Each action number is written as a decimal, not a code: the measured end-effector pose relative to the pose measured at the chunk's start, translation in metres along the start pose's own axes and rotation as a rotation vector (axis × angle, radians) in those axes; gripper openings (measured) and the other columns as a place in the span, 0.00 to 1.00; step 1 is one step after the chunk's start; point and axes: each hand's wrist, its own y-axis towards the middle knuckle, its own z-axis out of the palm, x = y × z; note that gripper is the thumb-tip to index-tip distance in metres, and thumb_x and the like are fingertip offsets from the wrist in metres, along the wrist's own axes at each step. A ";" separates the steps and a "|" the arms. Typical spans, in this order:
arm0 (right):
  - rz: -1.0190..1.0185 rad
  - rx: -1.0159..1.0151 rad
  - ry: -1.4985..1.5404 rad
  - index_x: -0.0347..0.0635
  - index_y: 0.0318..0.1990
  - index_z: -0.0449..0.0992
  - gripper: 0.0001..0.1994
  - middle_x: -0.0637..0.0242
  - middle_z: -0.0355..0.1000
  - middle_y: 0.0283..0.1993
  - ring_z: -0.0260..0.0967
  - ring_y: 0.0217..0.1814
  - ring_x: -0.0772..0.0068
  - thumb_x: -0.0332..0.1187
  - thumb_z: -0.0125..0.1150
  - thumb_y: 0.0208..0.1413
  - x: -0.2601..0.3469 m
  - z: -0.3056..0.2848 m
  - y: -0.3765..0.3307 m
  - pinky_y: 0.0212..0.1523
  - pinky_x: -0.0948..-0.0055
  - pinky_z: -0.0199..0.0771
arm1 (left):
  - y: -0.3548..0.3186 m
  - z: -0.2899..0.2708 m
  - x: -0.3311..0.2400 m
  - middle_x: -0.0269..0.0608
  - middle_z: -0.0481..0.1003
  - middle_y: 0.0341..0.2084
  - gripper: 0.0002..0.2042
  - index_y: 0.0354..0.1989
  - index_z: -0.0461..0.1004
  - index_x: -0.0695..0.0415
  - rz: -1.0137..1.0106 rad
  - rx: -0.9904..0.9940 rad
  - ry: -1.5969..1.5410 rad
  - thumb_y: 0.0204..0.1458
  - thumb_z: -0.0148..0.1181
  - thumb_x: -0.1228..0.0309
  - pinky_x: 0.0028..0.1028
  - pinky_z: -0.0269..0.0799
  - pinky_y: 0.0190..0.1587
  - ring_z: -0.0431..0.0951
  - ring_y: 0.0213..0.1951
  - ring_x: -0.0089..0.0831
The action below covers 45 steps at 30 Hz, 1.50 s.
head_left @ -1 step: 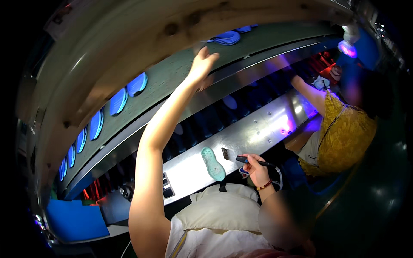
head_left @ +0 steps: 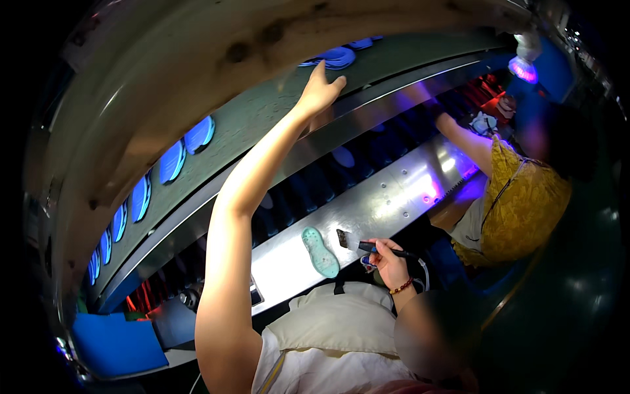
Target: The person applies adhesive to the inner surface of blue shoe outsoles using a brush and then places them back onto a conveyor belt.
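Note:
My left hand (head_left: 319,88) is stretched far up to the grey upper belt (head_left: 262,111), fingers apart, just below a blue shoe sole (head_left: 335,58); it holds nothing. My right hand (head_left: 388,262) is low, close to my body, shut on a small brush (head_left: 354,243) with a dark handle. A pale teal sole (head_left: 320,251) lies flat on the shiny metal ledge (head_left: 394,197), just left of the brush head.
Several blue soles (head_left: 172,161) ride the upper belt to the left. A lower belt with dark slats (head_left: 308,190) runs behind the ledge. A co-worker in a yellow top (head_left: 525,197) reaches onto it at right. A blue bin (head_left: 118,345) sits lower left.

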 end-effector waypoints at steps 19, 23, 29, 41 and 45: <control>0.094 0.017 -0.025 0.35 0.35 0.71 0.08 0.66 0.71 0.32 0.64 0.26 0.83 0.30 0.49 0.53 0.003 -0.001 -0.004 0.29 0.85 0.63 | -0.058 -0.077 0.000 0.42 0.69 0.25 0.14 0.29 0.69 0.56 0.535 0.078 1.087 0.43 0.54 0.57 0.33 0.63 0.32 0.70 0.32 0.38; 0.159 0.046 -0.067 0.36 0.36 0.72 0.08 0.68 0.71 0.33 0.65 0.29 0.83 0.30 0.50 0.52 -0.013 0.006 0.009 0.31 0.85 0.63 | -0.137 -0.113 0.034 0.46 0.66 0.31 0.12 0.31 0.65 0.61 0.459 -0.219 0.463 0.41 0.60 0.71 0.31 0.59 0.45 0.66 0.38 0.38; 0.139 0.028 -0.025 0.37 0.39 0.71 0.09 0.66 0.71 0.38 0.66 0.36 0.80 0.27 0.55 0.49 -0.024 0.014 0.025 0.37 0.82 0.63 | -0.242 -0.077 0.033 0.47 0.64 0.39 0.11 0.37 0.61 0.64 -0.104 -0.880 -0.868 0.47 0.46 0.72 0.32 0.66 0.45 0.67 0.41 0.32; -0.102 0.392 0.092 0.32 0.39 0.70 0.10 0.54 0.69 0.41 0.67 0.45 0.66 0.23 0.50 0.47 0.012 0.062 0.018 0.49 0.71 0.65 | -0.345 -0.100 0.068 0.56 0.60 0.50 0.44 0.57 0.49 0.61 -0.639 0.385 -1.267 0.40 0.45 0.37 0.44 0.61 0.51 0.64 0.50 0.46; -0.021 0.443 -0.117 0.31 0.39 0.70 0.10 0.53 0.70 0.40 0.68 0.42 0.68 0.23 0.52 0.47 -0.001 0.096 0.017 0.48 0.71 0.65 | -0.346 -0.071 0.064 0.56 0.60 0.51 0.48 0.57 0.50 0.59 -0.506 0.235 -1.563 0.36 0.33 0.29 0.42 0.57 0.54 0.63 0.51 0.46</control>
